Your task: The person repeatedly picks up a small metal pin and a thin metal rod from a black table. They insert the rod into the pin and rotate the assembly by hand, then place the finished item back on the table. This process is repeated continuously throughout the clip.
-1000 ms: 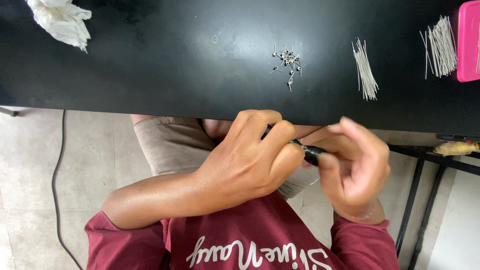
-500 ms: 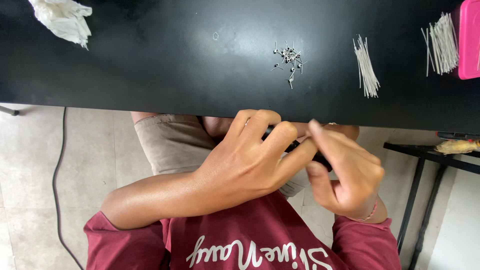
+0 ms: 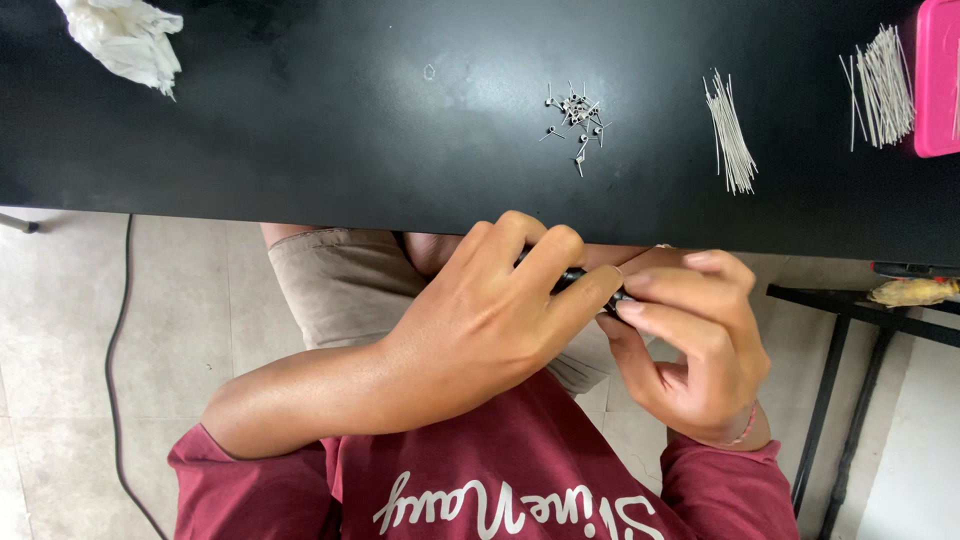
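Both hands are held together over my lap, just below the near edge of the black table (image 3: 350, 130). My left hand (image 3: 490, 320) is wrapped around a slim black tool (image 3: 572, 275), of which only a short piece shows between the fingers. My right hand (image 3: 690, 340) meets it from the right, thumb and fingertips pinching the tool's end. Whether a small piece sits at that tip is hidden by the fingers.
On the table lie a small pile of tiny metal pins (image 3: 577, 115), a bundle of thin metal wires (image 3: 730, 135), a second bundle (image 3: 880, 85) beside a pink box (image 3: 938, 75), and crumpled white tissue (image 3: 125, 40). A cable (image 3: 115, 330) runs across the floor. A black stand (image 3: 850, 330) is at right.
My right hand has moved up and closer, its fingers going from curled around the tool's end to pinching at its tip. The left hand has barely moved.
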